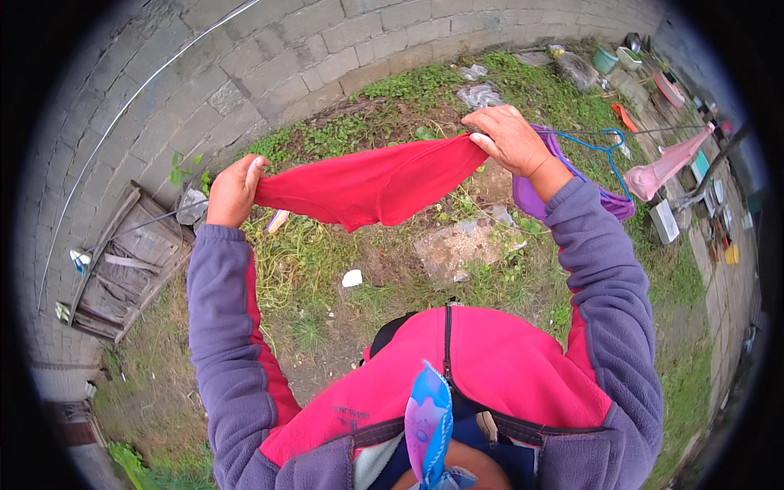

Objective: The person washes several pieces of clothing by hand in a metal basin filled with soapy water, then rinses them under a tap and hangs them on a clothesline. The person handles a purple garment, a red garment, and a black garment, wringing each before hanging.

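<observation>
A pair of red underpants point(376, 181) is stretched out sideways in front of me, along a thin dark clothesline point(151, 221). My left hand point(233, 193) pinches one end of the waistband. At the other end, my right hand point(513, 145) grips the opposite corner between thumb and fingers. The line behind the red cloth is hidden. Just beyond my right wrist hang a purple garment point(529, 198) and a blue hanger point(614, 163). Farther right, a pink cloth point(670, 167) hangs from the line's end.
A grey block wall point(269, 73) curves behind the grass. At left leans a weathered wooden panel point(135, 265). A flat stone slab point(457, 249) lies beyond my body. On the right are a green bucket point(604, 60), a white box point(665, 222) and a paved strip with assorted items.
</observation>
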A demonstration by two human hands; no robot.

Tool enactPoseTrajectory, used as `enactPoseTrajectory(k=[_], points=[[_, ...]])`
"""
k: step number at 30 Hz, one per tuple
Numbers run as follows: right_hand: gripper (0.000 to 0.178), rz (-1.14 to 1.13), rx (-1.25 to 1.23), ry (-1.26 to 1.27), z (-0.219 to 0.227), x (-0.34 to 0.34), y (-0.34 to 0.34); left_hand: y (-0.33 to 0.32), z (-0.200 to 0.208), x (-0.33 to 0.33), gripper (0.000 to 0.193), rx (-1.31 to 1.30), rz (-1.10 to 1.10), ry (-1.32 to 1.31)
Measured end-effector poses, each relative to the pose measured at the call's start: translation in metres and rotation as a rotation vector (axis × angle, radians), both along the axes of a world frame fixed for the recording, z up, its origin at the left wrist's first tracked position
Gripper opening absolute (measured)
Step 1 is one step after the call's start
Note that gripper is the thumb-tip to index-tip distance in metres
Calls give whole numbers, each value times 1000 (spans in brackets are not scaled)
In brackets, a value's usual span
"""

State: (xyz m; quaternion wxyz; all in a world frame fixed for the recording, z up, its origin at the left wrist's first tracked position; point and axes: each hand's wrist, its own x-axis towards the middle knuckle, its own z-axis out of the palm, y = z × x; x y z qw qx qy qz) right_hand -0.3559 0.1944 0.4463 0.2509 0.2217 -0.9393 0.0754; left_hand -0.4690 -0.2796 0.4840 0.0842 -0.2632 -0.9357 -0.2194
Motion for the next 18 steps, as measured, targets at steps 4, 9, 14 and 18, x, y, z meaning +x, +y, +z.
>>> enactPoseTrajectory(k=[4,9,14,18], points=[[38,-181,-193,262,-15,82,-31,-3,5,23,27,88,-98,646],[35,-248,-420,-320,-128,226,-84,-10,-68,108,35,343,-242,573],[41,-856,-509,-1245,-261,433,-51,35,-212,219,24,9,-402,-378],[34,-1430,-794,-711,-357,641,-28,92,-271,262,24,-308,-749,-678]])
